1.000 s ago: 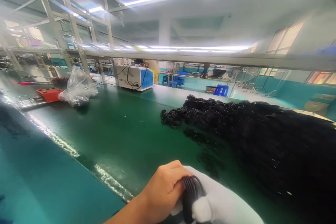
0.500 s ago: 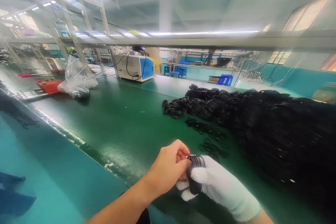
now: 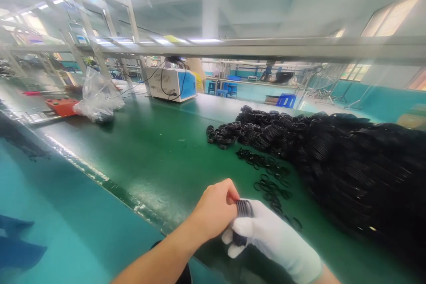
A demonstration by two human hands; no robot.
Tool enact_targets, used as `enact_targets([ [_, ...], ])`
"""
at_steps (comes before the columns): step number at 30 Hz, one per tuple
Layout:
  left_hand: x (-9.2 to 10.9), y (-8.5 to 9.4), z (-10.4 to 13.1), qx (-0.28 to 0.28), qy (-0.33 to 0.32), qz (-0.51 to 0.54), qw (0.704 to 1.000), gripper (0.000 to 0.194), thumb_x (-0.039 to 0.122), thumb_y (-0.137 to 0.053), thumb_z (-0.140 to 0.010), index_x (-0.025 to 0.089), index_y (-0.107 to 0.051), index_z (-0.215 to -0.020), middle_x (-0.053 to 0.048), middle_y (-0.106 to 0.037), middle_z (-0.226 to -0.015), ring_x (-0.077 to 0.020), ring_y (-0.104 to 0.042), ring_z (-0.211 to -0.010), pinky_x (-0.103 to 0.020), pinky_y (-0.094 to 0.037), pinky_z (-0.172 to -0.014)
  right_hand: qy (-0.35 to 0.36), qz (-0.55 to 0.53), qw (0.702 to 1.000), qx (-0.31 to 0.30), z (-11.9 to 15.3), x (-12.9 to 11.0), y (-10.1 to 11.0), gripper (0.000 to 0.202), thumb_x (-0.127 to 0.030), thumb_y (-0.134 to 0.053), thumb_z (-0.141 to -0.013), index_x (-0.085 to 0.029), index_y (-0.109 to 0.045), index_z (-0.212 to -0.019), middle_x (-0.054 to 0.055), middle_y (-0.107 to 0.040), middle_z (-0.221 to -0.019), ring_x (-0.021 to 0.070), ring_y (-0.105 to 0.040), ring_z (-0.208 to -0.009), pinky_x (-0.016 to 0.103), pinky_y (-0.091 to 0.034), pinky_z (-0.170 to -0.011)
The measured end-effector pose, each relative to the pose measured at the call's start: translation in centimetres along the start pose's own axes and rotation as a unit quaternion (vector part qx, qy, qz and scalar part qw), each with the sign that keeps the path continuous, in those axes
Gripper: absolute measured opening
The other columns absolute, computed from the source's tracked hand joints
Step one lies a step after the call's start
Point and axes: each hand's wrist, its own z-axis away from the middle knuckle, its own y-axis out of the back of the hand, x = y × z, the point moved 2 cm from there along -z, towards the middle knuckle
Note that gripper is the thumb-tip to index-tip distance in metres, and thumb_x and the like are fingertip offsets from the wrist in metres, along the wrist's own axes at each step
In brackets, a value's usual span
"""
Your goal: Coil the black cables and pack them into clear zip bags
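Near the table's front edge, my right hand (image 3: 266, 230), in a white glove, is wrapped round a bundle of black rings (image 3: 244, 208). My bare left hand (image 3: 218, 208) touches the bundle's left side with its fingers closed. The thumb and fingertips are mostly hidden, so what they pinch, if anything, cannot be made out. Loose black rings (image 3: 266, 184) lie on the green table (image 3: 159, 151) beyond my right hand. Behind them, a large heap of black rings (image 3: 319, 151) covers the right side.
A white and blue machine (image 3: 171, 84) with cables stands at the table's back. To the left are a clear plastic bag (image 3: 96, 95) and a red box with buttons (image 3: 61, 106). A metal rail (image 3: 233, 49) crosses above the table.
Both hands and the bundle have shifted slightly left. My left thumb, visible on the bundle before, is now hidden. More loose rings show beyond my right hand.
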Motion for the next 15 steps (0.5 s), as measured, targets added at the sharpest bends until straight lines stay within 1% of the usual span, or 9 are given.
enact_targets([
  [4,-0.5,0.0,-0.4,0.01,0.023,0.007,1.0,0.004,0.021,-0.055,-0.065,0.02,-0.051,-0.066,0.004,-0.054,-0.058,-0.0093,-0.046,-0.052,-0.019,-0.031,-0.043,-0.029,0.045,0.997,0.061,-0.1,-0.1,-0.2,0.019,-0.02,-0.061,-0.067,-0.009,-0.06,-0.082,0.005,-0.061,-0.06,0.0137,-0.058,-0.049,0.026,-0.048,-0.048],
  [6,-0.6,0.0,-0.5,0.017,0.03,0.013,0.999,0.005,0.022,-0.056,-0.066,0.02,-0.052,-0.066,0.004,-0.053,-0.057,-0.0094,-0.046,-0.052,-0.019,-0.031,-0.044,-0.039,0.043,0.996,0.065,-0.2,0.0,-0.3,0.018,-0.018,-0.059,-0.068,-0.009,-0.06,-0.084,0.005,-0.061,-0.06,0.0145,-0.059,-0.051,0.028,-0.049,-0.051],
  [8,-0.6,0.1,-0.6,0.012,0.03,0.013,0.999,0.006,0.024,-0.057,-0.067,0.019,-0.053,-0.067,0.003,-0.054,-0.059,-0.0099,-0.046,-0.053,-0.02,-0.032,-0.044,-0.034,0.027,0.997,0.058,-0.3,0.1,-0.2,0.02,-0.019,-0.06,-0.069,-0.01,-0.06,-0.087,0.006,-0.062,-0.065,0.0162,-0.061,-0.057,0.032,-0.051,-0.057],
  [10,-0.5,0.4,-0.5,-0.001,0.021,0.009,1.0,0.006,0.024,-0.055,-0.069,0.02,-0.055,-0.073,0.003,-0.057,-0.064,-0.0105,-0.049,-0.056,-0.02,-0.035,-0.048,-0.017,-0.008,0.999,0.05,-0.4,0.3,0.0,0.019,-0.022,-0.062,-0.071,-0.009,-0.06,-0.085,0.006,-0.061,-0.069,0.0162,-0.06,-0.061,0.032,-0.049,-0.059],
  [13,0.1,0.9,0.4,0.019,-0.017,-0.021,0.999,0.014,0.02,-0.053,-0.071,0.023,-0.056,-0.084,0.003,-0.059,-0.076,-0.0111,-0.05,-0.065,-0.022,-0.038,-0.057,0.011,-0.105,0.994,0.027,-0.5,0.5,0.5,0.02,-0.027,-0.061,-0.076,-0.01,-0.06,-0.086,0.003,-0.056,-0.07,0.0119,-0.055,-0.062,0.027,-0.045,-0.058],
  [15,0.4,0.8,1.3,0.016,-0.062,-0.066,0.996,0.013,0.017,-0.057,-0.069,0.023,-0.056,-0.081,0.004,-0.058,-0.08,-0.0119,-0.049,-0.072,-0.023,-0.037,-0.063,0.028,-0.148,0.988,0.023,-0.6,0.5,0.6,0.02,-0.029,-0.059,-0.078,-0.012,-0.06,-0.087,0.001,-0.053,-0.07,0.0107,-0.052,-0.062,0.026,-0.043,-0.057],
])
